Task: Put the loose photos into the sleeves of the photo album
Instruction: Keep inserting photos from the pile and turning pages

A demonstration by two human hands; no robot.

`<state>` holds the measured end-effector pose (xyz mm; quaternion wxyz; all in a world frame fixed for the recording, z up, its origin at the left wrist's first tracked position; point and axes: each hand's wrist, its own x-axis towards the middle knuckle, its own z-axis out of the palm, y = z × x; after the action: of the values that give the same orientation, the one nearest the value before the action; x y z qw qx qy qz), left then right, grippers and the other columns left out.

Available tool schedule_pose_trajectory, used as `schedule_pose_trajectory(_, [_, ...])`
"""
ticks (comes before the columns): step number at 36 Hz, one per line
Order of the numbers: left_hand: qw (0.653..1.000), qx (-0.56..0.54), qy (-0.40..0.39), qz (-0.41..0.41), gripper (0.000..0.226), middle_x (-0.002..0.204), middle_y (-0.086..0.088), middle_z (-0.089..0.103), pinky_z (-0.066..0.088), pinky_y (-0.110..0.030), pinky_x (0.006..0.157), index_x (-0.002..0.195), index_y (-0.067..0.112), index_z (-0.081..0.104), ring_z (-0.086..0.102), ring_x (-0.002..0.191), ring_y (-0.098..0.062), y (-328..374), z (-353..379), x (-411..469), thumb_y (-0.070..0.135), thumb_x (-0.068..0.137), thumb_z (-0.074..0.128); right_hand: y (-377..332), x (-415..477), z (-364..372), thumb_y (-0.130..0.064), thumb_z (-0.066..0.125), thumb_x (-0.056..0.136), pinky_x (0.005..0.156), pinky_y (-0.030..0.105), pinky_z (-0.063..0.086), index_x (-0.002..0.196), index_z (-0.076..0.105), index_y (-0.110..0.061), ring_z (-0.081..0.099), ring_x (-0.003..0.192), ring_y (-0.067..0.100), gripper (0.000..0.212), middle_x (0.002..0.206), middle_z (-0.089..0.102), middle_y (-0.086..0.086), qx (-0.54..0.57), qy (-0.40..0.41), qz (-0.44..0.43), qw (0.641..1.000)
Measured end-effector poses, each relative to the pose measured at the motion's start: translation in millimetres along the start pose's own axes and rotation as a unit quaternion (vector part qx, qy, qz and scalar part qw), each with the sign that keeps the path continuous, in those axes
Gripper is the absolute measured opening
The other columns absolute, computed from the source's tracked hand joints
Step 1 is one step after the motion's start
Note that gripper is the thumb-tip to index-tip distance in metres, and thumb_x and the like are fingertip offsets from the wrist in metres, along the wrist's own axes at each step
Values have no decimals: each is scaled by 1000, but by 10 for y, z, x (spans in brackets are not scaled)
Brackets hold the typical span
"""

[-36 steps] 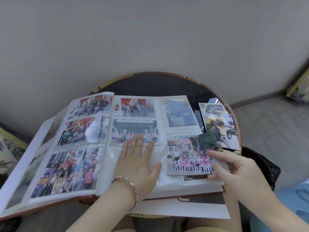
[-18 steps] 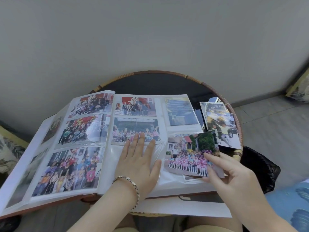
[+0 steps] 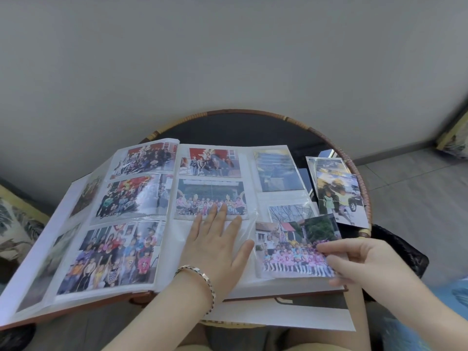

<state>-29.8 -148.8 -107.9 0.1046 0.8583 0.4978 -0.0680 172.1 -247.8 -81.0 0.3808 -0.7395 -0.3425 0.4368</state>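
Lying landscape at the lower R corner of the open photo album's (image 3: 249,176) R page, the group photo (image 3: 291,252) has its long axis running L–R across the page. It's slightly skewed, so the far R corner sits higher. The pic's top edge points away from the person and its L short edge points toward the spine.

R hand (image 3: 367,264) pinches the photo's R short edge btwn thumb & fingers. L hand (image 3: 217,249) lies flat on the clear sleeve (image 3: 177,249), fingers straight & spread, gripping nothing, thumb tip just beside the photo's L edge. Can't tell if that edge is inside the sleeve.

Bracelet (image 3: 202,277) on L wrist. Loose photos (image 3: 339,196) are stacked on the round table (image 3: 329,138) just R of the album, portrait, long axis pointing away. White sheet (image 3: 291,317) sticks out under the album's near edge.
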Motion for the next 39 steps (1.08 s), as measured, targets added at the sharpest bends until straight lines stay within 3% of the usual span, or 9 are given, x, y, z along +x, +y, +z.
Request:
schedule_pose_trajectory(7, [1000,27,-7,1,58,155,1,-21,-16,-36,115,148,32,-8,-23,142,-15,8,12,-1,52,96,6,-35,-17,-68,7,60,83,52,20,55,76,73,-17,68,53,25,28,67,70,-4,-4,-6,1,1000])
schedule_pose_trajectory(10, [1000,28,-3,2,56,155,1,-21,-16,-36,115,148,33,-8,-23,142,-15,10,23,0,51,96,6,-49,-25,-80,10,59,83,45,16,50,77,73,-12,65,47,16,26,56,68,-6,12,-12,13,1000])
schedule_pose_trajectory(16, [1000,25,5,-2,55,156,1,-21,-15,-36,116,148,33,-7,-22,142,-15,10,34,-2,47,98,11,0,-37,-60,7,62,82,53,24,57,79,75,-9,64,47,18,21,54,66,-5,12,-15,41,999])
schedule_pose_trajectory(22, [1000,26,4,-5,56,156,1,-21,-16,-35,115,148,31,-8,-22,142,-14,13,31,-3,47,98,11,28,-64,-48,4,64,81,53,26,57,76,75,-17,64,47,19,24,57,68,-5,13,-20,17,1000])
schedule_pose_trajectory(28, [1000,17,6,-1,55,156,2,-20,-17,-34,114,148,33,-6,-21,142,-14,11,39,6,48,98,12,-70,56,57,1,62,85,47,18,48,85,72,-18,54,41,11,21,58,67,-11,-21,-90,-22,995])
schedule_pose_trajectory(33, [1000,19,-20,15,57,156,2,-18,-14,-34,116,149,32,-2,-19,143,-15,-9,-33,8,50,98,14,-138,178,307,-4,62,86,53,19,53,86,70,-24,62,51,11,22,86,71,-2,-75,-159,-48,983])
schedule_pose_trajectory(36, [999,47,-20,16,56,158,3,-11,-9,-36,117,149,30,9,-12,145,-15,-88,-152,-2,51,98,19,-162,236,369,-11,61,88,61,23,55,91,68,-31,66,65,14,22,94,69,8,-113,-207,-60,970])
schedule_pose_trajectory(39, [996,87,-5,-14,66,157,7,-10,-12,-41,116,148,32,8,-14,144,-15,-265,-265,-68,63,92,21,-216,274,284,-19,60,88,70,23,56,102,59,-40,68,81,8,25,96,68,-8,-166,-178,-106,964])
